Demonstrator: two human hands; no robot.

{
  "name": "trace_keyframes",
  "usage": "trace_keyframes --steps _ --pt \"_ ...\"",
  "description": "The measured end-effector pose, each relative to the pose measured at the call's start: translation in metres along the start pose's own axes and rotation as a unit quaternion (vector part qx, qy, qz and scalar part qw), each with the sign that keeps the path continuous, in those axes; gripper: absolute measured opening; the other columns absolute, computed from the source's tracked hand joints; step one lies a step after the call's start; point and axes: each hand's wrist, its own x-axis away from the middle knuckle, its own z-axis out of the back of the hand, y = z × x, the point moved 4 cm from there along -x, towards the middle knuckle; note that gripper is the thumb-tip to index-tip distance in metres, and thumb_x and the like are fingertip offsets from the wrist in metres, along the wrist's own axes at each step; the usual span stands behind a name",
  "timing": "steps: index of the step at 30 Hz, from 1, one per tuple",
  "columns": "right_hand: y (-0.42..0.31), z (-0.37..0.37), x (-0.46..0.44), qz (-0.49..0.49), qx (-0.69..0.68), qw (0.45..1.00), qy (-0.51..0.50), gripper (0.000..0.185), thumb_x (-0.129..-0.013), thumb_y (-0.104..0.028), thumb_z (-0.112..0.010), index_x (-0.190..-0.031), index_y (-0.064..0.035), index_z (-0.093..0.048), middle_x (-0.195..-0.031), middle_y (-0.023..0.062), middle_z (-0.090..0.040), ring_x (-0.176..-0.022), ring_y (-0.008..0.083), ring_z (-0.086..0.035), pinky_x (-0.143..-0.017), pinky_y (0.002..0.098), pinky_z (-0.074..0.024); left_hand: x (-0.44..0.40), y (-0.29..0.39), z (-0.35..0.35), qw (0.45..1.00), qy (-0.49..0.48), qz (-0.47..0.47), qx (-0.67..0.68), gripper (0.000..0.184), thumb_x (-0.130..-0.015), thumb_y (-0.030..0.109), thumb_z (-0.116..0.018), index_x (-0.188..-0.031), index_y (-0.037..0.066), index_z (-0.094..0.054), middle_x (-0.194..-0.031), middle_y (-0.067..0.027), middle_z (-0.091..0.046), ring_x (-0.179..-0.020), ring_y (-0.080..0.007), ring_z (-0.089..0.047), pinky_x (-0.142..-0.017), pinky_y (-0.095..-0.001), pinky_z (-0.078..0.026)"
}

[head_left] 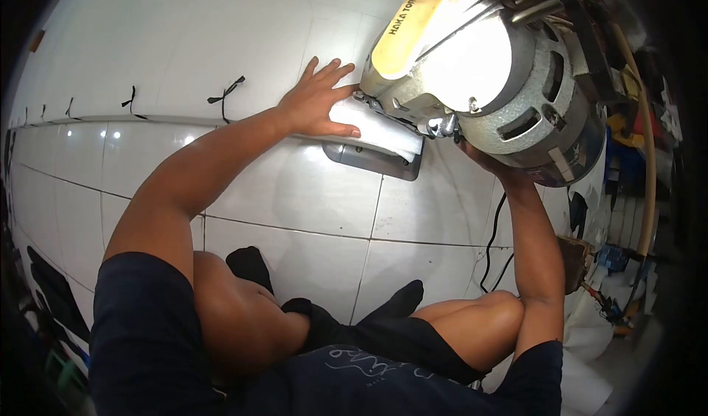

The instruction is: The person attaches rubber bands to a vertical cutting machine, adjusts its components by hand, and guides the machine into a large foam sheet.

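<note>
My left hand [318, 102] lies flat with fingers spread on a large white sheet [184, 62], seemingly cloth. Its thumb is near the sheet's front edge, and a fingertip is close to the machine. My right hand [487, 159] reaches in under the round grey motor of what looks like an upright fabric cutting machine [487, 121]. The motor hides most of its fingers, so I cannot see how they grip. A cream grip-shaped part [410, 29] with dark lettering tops the machine. Below, its metal base plate [409, 169] stands partly under the white material.
Black ties [225, 91] stick out along the sheet's edge. White tiles [310, 187] lie between the sheet and my folded legs. A black cord [493, 243] hangs at right, near a blue power tool [612, 257] and cluttered shelves. Dark pads [59, 290] sit at left.
</note>
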Motion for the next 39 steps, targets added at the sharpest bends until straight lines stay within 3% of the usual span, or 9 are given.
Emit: trace_keyframes --steps 3,11,13,14,17,18,22,29,39 --pt "0.011 0.007 -0.018 -0.023 -0.146 0.989 0.004 0.041 -0.098 -0.047 -0.041 -0.111 -0.0135 -0.061 -0.119 0.0088 -0.058 -0.118 0.0256 -0.053 -0.101 0.0493 -0.0429 -0.002 -0.003 0.002 1.000 -0.011 0.003 0.022 0.092 -0.074 0.075 -0.060 -0.137 0.008 -0.049 -0.152 -0.0207 -0.029 -0.144 -0.0385 -0.018 -0.116 -0.0594 -0.008" --pt "0.004 0.008 -0.016 0.001 -0.087 0.996 0.024 0.041 -0.098 -0.047 -0.041 -0.110 -0.0135 -0.061 -0.116 0.0084 -0.058 -0.116 0.0253 -0.054 -0.099 0.0488 -0.0438 -0.001 -0.003 0.008 0.999 0.000 -0.003 0.036 0.103 -0.072 0.071 -0.064 -0.143 0.001 -0.037 -0.149 -0.0224 -0.032 -0.143 -0.0402 -0.021 -0.116 -0.0591 -0.009" --pt "0.003 0.007 -0.017 0.004 -0.077 0.997 0.028 0.041 -0.098 -0.047 -0.041 -0.110 -0.0135 -0.061 -0.116 0.0083 -0.058 -0.115 0.0252 -0.054 -0.099 0.0487 -0.0440 0.003 -0.007 0.020 0.986 0.056 -0.027 0.152 0.086 -0.075 0.053 -0.070 -0.138 0.003 -0.042 -0.146 -0.0219 -0.037 -0.142 -0.0392 -0.025 -0.116 -0.0592 -0.011" --pt "0.003 0.007 -0.017 0.008 -0.073 0.997 0.029 0.040 -0.098 -0.047 -0.041 -0.109 -0.0135 -0.061 -0.115 0.0082 -0.058 -0.115 0.0251 -0.054 -0.099 0.0486 -0.0441 0.006 -0.015 0.026 0.986 0.057 -0.029 0.151 0.086 -0.075 0.053 -0.070 -0.138 0.003 -0.042 -0.146 -0.0219 -0.037 -0.142 -0.0392 -0.025 -0.116 -0.0592 -0.011" --pt "0.005 0.007 -0.014 0.007 -0.069 0.997 0.028 0.040 -0.098 -0.046 -0.041 -0.109 -0.0135 -0.061 -0.115 0.0081 -0.058 -0.114 0.0250 -0.054 -0.098 0.0484 -0.0444 0.041 -0.049 0.065 0.992 0.089 -0.009 0.093 0.059 -0.068 0.024 -0.068 -0.123 0.010 -0.052 -0.144 -0.0162 -0.042 -0.141 -0.0359 -0.029 -0.117 -0.0575 -0.014" --pt "0.005 0.007 -0.014 0.006 -0.066 0.997 0.029 0.040 -0.098 -0.046 -0.041 -0.109 -0.0135 -0.061 -0.114 0.0080 -0.058 -0.114 0.0250 -0.055 -0.098 0.0483 -0.0445 0.056 -0.055 0.075 0.997 0.069 0.029 -0.027 0.064 -0.072 0.035 -0.072 -0.130 0.015 -0.052 -0.147 -0.0149 -0.038 -0.142 -0.0356 -0.027 -0.117 -0.0559 -0.014" --pt "0.006 0.007 -0.013 0.014 -0.061 0.997 0.034 0.040 -0.098 -0.046 -0.041 -0.108 -0.0134 -0.061 -0.113 0.0078 -0.059 -0.113 0.0248 -0.055 -0.097 0.0481 -0.0449 0.087 -0.075 0.066 0.991 -0.022 0.109 -0.069 0.088 -0.069 0.063 -0.073 -0.144 0.026 -0.043 -0.155 -0.0123 -0.027 -0.144 -0.0355 -0.020 -0.119 -0.0541 -0.012" --pt "-0.002 0.009 -0.025 0.031 -0.052 0.997 0.038 0.040 -0.098 -0.046 -0.041 -0.107 -0.0134 -0.061 -0.111 0.0075 -0.059 -0.111 0.0245 -0.056 -0.096 0.0476 -0.0457 0.094 -0.087 0.050 0.995 0.020 0.087 -0.046 0.090 -0.067 0.054 -0.077 -0.145 0.023 -0.043 -0.155 -0.0131 -0.026 -0.145 -0.0374 -0.018 -0.118 -0.0551 -0.010" --pt "-0.014 0.014 -0.041 0.055 -0.040 0.997 0.043 0.039 -0.098 -0.046 -0.041 -0.105 -0.0134 -0.061 -0.108 0.0070 -0.059 -0.108 0.0241 -0.057 -0.094 0.0470 -0.0467 0.093 -0.092 0.042 0.995 0.038 0.077 -0.043 0.090 -0.068 0.065 -0.072 -0.143 0.024 -0.045 -0.154 -0.0147 -0.029 -0.144 -0.0380 -0.020 -0.118 -0.0560 -0.010"
